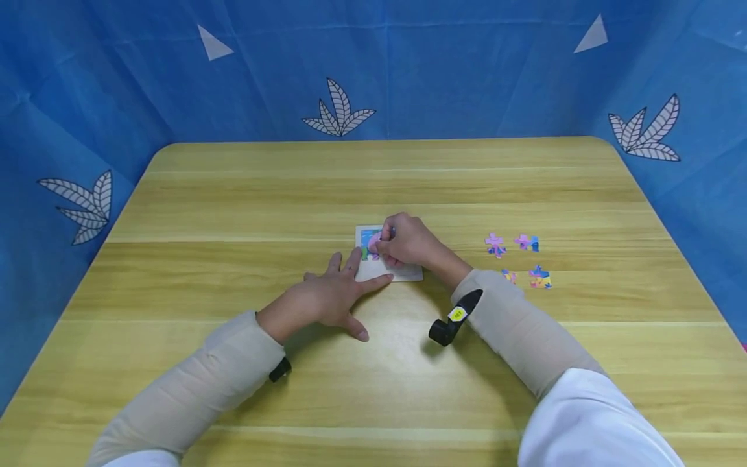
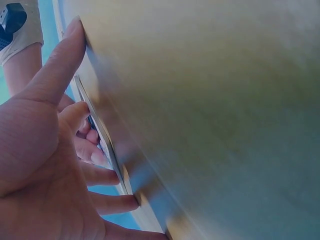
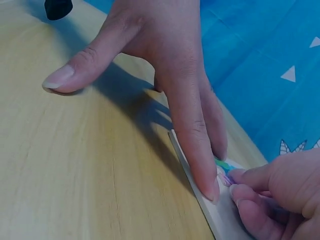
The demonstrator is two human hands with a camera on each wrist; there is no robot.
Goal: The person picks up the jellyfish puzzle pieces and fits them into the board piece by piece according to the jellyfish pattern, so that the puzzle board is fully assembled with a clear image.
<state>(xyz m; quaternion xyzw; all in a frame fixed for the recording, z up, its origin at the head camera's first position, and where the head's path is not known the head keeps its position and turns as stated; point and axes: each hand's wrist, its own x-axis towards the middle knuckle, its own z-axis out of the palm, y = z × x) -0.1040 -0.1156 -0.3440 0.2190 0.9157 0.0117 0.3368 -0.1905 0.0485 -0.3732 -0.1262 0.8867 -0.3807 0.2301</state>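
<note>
A small white puzzle board (image 1: 405,274) lies on the table in front of me, with blue, green and pink picture pieces (image 1: 367,237) in its upper left part. My left hand (image 1: 332,295) is spread beside it, fingertips resting on its left and near edges, the thumb held away from the board. Over the board, my right hand (image 1: 408,241) has its fingers curled and pinches a pinkish-purple jigsaw piece (image 3: 227,180) down at the picture. In the right wrist view the fingertips partly cover that piece. The left wrist view shows the left palm (image 2: 45,200) and the board's thin edge.
Several loose jigsaw pieces lie right of the board: a pink and blue one (image 1: 495,245), a purple and blue one (image 1: 527,243), a small one (image 1: 509,276) near the right sleeve and a yellow and blue one (image 1: 540,277). A blue curtain (image 1: 455,78) surrounds the wooden table (image 1: 245,194).
</note>
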